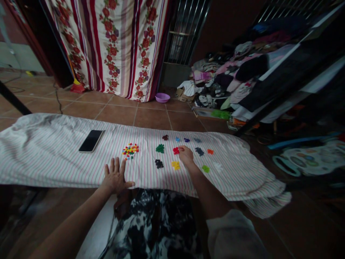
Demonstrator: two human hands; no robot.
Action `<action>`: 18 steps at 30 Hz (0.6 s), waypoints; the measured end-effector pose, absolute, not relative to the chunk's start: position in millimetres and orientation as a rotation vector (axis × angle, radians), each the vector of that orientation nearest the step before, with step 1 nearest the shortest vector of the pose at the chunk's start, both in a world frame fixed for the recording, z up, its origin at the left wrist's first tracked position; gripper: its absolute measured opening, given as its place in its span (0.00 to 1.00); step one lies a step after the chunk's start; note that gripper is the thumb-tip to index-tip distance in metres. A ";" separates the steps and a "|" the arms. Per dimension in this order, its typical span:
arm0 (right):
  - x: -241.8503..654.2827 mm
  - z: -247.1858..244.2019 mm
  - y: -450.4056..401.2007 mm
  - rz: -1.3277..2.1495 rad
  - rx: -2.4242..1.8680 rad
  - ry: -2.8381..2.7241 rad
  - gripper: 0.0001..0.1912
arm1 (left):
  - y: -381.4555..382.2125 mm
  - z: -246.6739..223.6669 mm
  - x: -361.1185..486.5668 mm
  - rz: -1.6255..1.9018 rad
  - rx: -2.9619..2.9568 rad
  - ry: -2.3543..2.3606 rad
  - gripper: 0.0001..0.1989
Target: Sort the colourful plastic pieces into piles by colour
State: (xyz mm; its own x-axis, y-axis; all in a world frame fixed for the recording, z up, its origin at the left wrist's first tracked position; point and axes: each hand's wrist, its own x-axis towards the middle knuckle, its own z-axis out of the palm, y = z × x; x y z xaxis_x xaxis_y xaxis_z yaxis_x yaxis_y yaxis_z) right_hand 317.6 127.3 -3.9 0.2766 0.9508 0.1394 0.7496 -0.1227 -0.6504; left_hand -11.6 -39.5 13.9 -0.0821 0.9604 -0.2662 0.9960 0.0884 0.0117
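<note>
My left hand (pixel 115 177) lies flat with fingers spread on the striped cloth (pixel 81 169), just below a mixed pile of small colourful pieces (pixel 130 149). My right hand (pixel 186 154) has its fingertips pinched at a small red pile (pixel 176 150); whether a piece is between them is too small to tell. Around it sit sorted piles: green (pixel 160 148), black (pixel 159 164), yellow (pixel 175 165), dark grey (pixel 199 151), orange (pixel 210 151), lime green (pixel 205 168) and white (pixel 218 166). Farther back are brown (pixel 165 137), light blue (pixel 177 139), dark blue (pixel 186 140) and grey-blue (pixel 197 140) piles.
A smartphone (pixel 91 141) lies on the cloth at left. Beyond the cloth, a purple basin (pixel 162 98) stands on the tiled floor by a floral curtain (pixel 115 46). Heaped clothes (pixel 223 75) fill the back right. A red dustpan (pixel 78 86) rests near the doorway.
</note>
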 end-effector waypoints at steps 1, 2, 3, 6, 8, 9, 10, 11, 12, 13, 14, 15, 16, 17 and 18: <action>317.7 -4.6 126.9 0.437 -1.938 -1.520 0.14 | -39.5 13.4 -11.8 -0.255 1.976 2.158 0.57; 317.8 -5.4 126.2 0.458 -1.940 -1.522 0.15 | -39.6 13.1 -11.9 -0.255 1.978 2.158 0.56; 317.9 -6.3 125.6 0.477 -1.930 -1.530 0.17 | -39.7 12.9 -12.1 -0.257 1.981 2.158 0.56; 318.2 -8.8 124.9 0.487 -1.899 -1.535 0.20 | -39.9 13.8 -12.0 -0.270 1.974 2.151 0.55; 318.1 -9.7 125.7 0.476 -1.890 -1.541 0.21 | -40.0 15.0 -11.8 -0.283 1.965 2.146 0.55; 317.9 -9.9 126.2 0.467 -1.889 -1.547 0.21 | -40.0 15.5 -11.7 -0.287 1.963 2.145 0.55; 317.7 -10.0 126.8 0.457 -1.891 -1.554 0.21 | -40.0 16.0 -11.6 -0.289 1.963 2.144 0.55; 317.3 -10.1 127.2 0.445 -1.893 -1.564 0.21 | -39.9 16.4 -11.5 -0.289 1.963 2.142 0.56; 317.0 -10.2 127.4 0.434 -1.895 -1.578 0.22 | -39.8 16.8 -11.5 -0.289 1.961 2.140 0.56; 316.8 -10.4 127.5 0.425 -1.899 -1.592 0.22 | -39.6 17.2 -11.5 -0.289 1.959 2.135 0.56; 316.8 -10.8 127.4 0.420 -1.902 -1.606 0.22 | -39.5 17.4 -11.5 -0.290 1.954 2.128 0.56; 316.9 -11.2 127.3 0.421 -1.899 -1.620 0.22 | -39.4 17.6 -11.5 -0.293 1.948 2.122 0.56; 317.4 -11.9 127.2 0.426 -1.888 -1.631 0.22 | -39.4 17.6 -11.5 -0.293 1.947 2.119 0.56; 318.2 -12.8 127.2 0.434 -1.874 -1.636 0.22 | -39.4 17.3 -11.5 -0.289 1.950 2.120 0.56; 319.4 -13.9 127.4 0.442 -1.861 -1.635 0.22 | -39.5 16.7 -11.5 -0.281 1.957 2.124 0.56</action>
